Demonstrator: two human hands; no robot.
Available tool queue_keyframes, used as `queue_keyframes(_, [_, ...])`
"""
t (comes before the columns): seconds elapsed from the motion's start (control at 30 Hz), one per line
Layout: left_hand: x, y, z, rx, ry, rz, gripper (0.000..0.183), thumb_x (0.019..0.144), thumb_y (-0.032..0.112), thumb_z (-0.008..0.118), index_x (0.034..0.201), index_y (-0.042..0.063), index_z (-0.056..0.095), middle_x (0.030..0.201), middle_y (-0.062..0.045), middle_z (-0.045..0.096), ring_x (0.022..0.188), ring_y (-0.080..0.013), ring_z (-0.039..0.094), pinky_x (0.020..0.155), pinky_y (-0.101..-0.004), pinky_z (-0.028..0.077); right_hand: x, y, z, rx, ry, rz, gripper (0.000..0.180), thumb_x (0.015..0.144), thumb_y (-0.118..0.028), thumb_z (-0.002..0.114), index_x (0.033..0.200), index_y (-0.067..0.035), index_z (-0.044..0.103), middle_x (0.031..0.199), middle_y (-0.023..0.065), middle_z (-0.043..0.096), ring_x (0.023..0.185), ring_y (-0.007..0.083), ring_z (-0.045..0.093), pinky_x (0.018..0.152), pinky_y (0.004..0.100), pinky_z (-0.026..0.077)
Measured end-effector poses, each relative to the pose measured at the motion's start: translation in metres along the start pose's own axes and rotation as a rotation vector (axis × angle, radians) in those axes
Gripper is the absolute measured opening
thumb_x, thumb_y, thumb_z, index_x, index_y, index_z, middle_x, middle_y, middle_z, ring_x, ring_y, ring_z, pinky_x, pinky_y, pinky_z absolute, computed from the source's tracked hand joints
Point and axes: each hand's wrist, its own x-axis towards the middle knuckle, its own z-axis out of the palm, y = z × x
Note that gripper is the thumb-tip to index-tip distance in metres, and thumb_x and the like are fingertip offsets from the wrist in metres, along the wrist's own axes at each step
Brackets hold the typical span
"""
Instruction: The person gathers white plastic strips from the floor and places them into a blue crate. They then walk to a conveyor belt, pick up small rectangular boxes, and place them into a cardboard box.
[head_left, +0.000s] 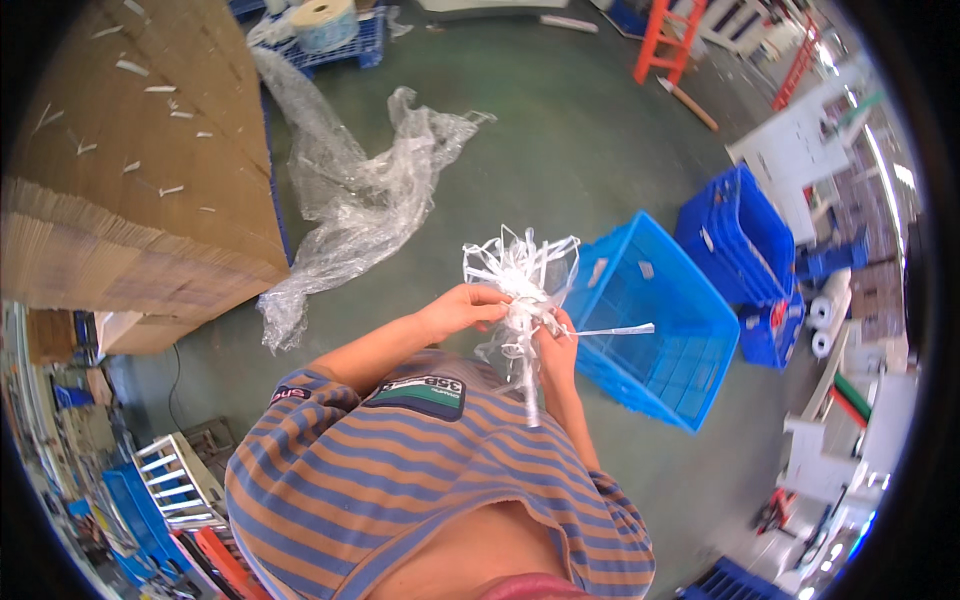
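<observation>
A tangled bundle of white plastic strapping strips is held up in front of my chest. My right hand grips its lower right side, where one loose strip sticks out to the right. On the bundle's left side, my left hand has thumb and fingertips at the strips, seemingly pinching some of them. Just beyond my right hand, on the floor, stands a large light-blue plastic crate with its open top facing up; the loose strip overlaps it in view.
Crumpled clear plastic film lies on the floor at the left, beside a tall stack of flat cardboard. Nested dark-blue crates stand behind the light-blue crate. An orange ladder and a blue pallet are farther off.
</observation>
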Motion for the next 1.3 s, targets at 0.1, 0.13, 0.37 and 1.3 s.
queue_keyframes(0.1, [-0.011, 0.011, -0.063, -0.032, 0.252, 0.103, 0.028, 0.082, 0.024, 0.055, 0.104, 0.007, 0.058, 0.085, 0.002, 0.056, 0.075, -0.0063, 0.048, 0.066, -0.0219, 0.041, 0.043, 0.014, 0.017, -0.035, -0.091, 0.040, 0.024, 0.075, -0.002, 0.058, 0.099, 0.001, 0.052, 0.084, 0.0031, 0.056, 0.073, 0.0077, 0.051, 0.063, 0.0198, 0.041])
queue_keyframes(0.13, [-0.018, 0.016, -0.083, -0.049, 0.382, 0.112, 0.028, 0.082, 0.025, 0.055, 0.104, 0.008, 0.058, 0.085, 0.002, 0.055, 0.075, -0.0069, 0.048, 0.066, -0.0221, 0.041, 0.058, 0.016, 0.027, 0.016, -0.112, 0.069, 0.023, 0.076, -0.003, 0.059, 0.098, 0.001, 0.052, 0.085, 0.0028, 0.056, 0.074, 0.0076, 0.051, 0.063, 0.0198, 0.041])
queue_keyframes(0.37, [-0.058, 0.002, -0.183, -0.228, 0.810, 0.121, 0.029, 0.082, 0.027, 0.054, 0.102, 0.007, 0.057, 0.086, 0.000, 0.055, 0.075, -0.0077, 0.049, 0.066, -0.0240, 0.043, 0.206, 0.026, 0.048, -0.054, -0.146, 0.146, 0.019, 0.085, -0.009, 0.046, 0.101, 0.000, 0.053, 0.087, 0.0050, 0.058, 0.073, 0.0125, 0.054, 0.063, 0.0254, 0.045])
queue_keyframes(1.3, [0.006, 0.054, -0.258, -0.777, 1.572, -0.143, 0.029, 0.083, 0.024, 0.053, 0.105, 0.005, 0.054, 0.083, -0.001, 0.056, 0.071, -0.0085, 0.051, 0.061, -0.0220, 0.044, 0.696, 0.074, 0.442, -0.216, -0.256, 0.381, 0.058, 0.075, -0.049, 0.055, 0.113, -0.008, 0.042, 0.101, 0.0126, 0.050, 0.086, 0.0224, 0.051, 0.071, 0.0350, 0.042])
